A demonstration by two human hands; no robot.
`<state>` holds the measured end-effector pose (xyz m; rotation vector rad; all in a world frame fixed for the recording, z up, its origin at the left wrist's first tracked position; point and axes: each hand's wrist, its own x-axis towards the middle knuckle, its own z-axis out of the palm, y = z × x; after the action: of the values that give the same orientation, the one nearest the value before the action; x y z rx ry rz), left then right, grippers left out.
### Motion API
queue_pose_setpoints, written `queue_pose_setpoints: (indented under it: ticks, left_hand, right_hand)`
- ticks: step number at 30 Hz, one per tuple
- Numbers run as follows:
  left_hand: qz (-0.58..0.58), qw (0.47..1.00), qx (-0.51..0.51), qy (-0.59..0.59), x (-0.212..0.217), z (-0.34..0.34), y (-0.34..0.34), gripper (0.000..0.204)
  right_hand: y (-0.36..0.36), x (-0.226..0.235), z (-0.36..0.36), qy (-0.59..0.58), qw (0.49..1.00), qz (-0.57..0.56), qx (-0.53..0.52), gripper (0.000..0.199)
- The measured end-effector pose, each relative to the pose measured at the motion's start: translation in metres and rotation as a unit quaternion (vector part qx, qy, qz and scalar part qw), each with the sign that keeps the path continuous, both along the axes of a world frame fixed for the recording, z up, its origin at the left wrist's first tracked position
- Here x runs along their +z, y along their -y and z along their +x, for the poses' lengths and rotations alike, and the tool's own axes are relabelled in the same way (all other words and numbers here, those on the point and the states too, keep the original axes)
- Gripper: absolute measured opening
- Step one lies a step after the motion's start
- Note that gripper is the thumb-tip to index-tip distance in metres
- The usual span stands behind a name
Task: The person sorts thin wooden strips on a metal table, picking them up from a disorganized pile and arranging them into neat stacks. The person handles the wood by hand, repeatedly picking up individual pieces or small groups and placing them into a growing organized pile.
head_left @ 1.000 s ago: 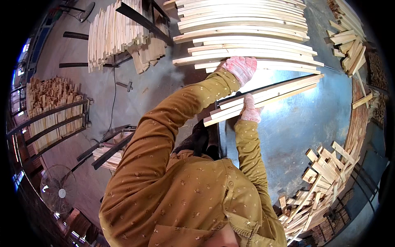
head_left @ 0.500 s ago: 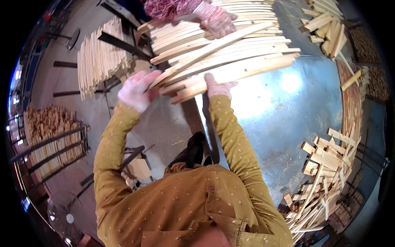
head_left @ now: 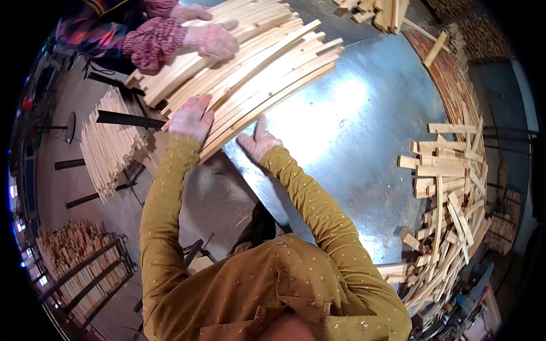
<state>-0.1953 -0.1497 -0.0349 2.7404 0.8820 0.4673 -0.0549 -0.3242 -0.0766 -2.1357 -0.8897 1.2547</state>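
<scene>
Both my hands at the near side of the strips.
The strips (head_left: 267,85) lie side by side in a slanting row on the metal table (head_left: 364,148), one lying askew on top. My left hand (head_left: 193,118) is on their left ends; I can't tell whether it grips any. My right hand (head_left: 261,141) is open, thumb and fingers apart, by the nearest strip. A co-worker's gloved hand (head_left: 219,42) is over the far strips; offcuts (head_left: 443,165) lie heaped at right.
</scene>
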Motion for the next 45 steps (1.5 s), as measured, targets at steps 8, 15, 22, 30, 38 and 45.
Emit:
queue_pose_setpoints:
  ticks: [8, 15, 22, 30, 38, 45]
  left_hand:
    - [-0.103, 0.977, -0.016, -0.184, -0.026, 0.037, -0.031, 0.055]
    - [-0.090, 0.977, 0.027, 0.193, -0.008, 0.046, 0.078, 0.055]
    - [-0.557, 0.812, -0.169, 0.042, -0.075, 0.122, 0.380, 0.053]
    - [-0.824, 0.500, -0.257, 0.063, -0.068, 0.196, 0.623, 0.077]
    - [-0.838, 0.532, -0.004, 0.116, -0.033, 0.239, 0.588, 0.054]
    - [-0.852, 0.511, -0.001, 0.117, -0.098, 0.243, 0.533, 0.024]
  right_hand:
    - [0.172, -0.012, 0.048, 0.145, 0.989, 0.036, 0.025, 0.053]
    - [0.518, 0.041, 0.198, 0.487, 0.760, -0.282, -0.326, 0.057]
    - [0.663, 0.046, 0.230, 0.294, 0.765, -0.445, -0.361, 0.035]
    - [0.565, 0.081, 0.163, 0.106, 0.943, 0.198, -0.244, 0.066]
    - [0.736, 0.105, 0.072, 0.330, 0.890, 0.018, -0.315, 0.074]
    - [0.883, -0.022, -0.058, 0.430, 0.814, -0.302, -0.246, 0.066]
